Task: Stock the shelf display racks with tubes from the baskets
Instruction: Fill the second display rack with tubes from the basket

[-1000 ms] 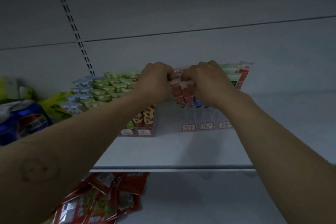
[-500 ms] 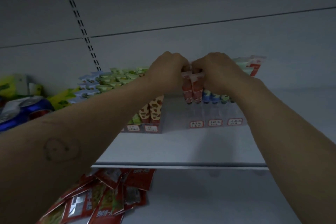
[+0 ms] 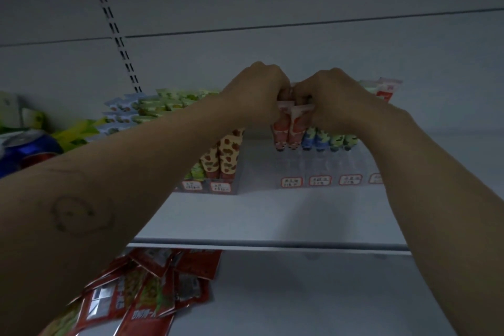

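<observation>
Dim grey back panels and a slotted upright [image 3: 114, 27] stand behind a white shelf [image 3: 272, 215], where two red tubes [image 3: 289, 131] stand upright, side by side, at the left end of a clear display rack [image 3: 321, 169]. Their flat crimped tops lie right between the two hands, and their lower ends are down in the rack's front row. The left hand [image 3: 256, 95] and right hand [image 3: 335, 101] meet knuckle to knuckle above them, both sets of fingers curled tight and pinching the tube tops; the fingertips themselves are hidden behind the knuckles. Both forearms reach up and forward from the lower corners, wrists nearly straight, backs of the hands toward the camera. Just right of the red pair, blue tubes [image 3: 313, 139] and green tubes [image 3: 341, 140] fill the next slots, above a row of red-edged price labels [image 3: 291, 181]. A second rack [image 3: 215, 188] sits just to the left, holding spotted yellow tubes [image 3: 226, 155], partly behind the left forearm. Further left lie green and blue tube tops [image 3: 152, 106] and a blue can [image 3: 24, 150]. On the shelf below, red packets [image 3: 152, 289] lie in a loose pile.
</observation>
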Tool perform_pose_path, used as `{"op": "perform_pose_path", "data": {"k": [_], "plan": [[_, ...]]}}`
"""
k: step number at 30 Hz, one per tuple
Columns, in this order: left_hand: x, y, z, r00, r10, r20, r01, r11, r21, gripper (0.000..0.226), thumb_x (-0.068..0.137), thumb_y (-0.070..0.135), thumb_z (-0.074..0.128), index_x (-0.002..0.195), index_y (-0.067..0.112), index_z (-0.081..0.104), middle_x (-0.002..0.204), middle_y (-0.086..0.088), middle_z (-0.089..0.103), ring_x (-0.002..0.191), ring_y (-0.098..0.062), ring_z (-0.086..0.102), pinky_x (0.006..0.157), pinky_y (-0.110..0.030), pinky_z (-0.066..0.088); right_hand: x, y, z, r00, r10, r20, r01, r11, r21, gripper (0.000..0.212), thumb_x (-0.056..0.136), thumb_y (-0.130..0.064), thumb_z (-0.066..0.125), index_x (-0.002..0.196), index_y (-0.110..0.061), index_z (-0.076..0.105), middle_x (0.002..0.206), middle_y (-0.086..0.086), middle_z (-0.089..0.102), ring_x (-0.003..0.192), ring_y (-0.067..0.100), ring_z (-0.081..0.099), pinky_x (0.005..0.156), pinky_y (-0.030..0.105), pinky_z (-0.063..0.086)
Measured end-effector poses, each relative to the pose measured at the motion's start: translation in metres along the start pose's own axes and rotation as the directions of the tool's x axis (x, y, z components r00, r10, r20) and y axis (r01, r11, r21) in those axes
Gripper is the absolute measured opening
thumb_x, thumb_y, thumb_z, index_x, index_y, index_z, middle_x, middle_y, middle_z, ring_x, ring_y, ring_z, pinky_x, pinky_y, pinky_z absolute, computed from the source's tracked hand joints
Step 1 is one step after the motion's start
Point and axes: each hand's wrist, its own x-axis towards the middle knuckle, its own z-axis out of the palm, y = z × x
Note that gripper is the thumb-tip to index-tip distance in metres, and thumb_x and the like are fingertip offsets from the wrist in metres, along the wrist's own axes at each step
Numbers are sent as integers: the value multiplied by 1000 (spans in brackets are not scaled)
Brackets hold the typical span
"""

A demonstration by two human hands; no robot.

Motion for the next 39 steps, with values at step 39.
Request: {"op": "perform_pose_path", "data": {"k": [39], "plan": [[-14,-5,3,1000,-14,-19,11,993,-116,20,73,19,77,76,2,68,73,-11,65,66,-21,58,56,-28,38,-6,-16,-2,1000,29,-5,-29,999,-35,15,75,-9,59,71,-20,50,67,-1,39,72,20,40,59,27,26]]}}
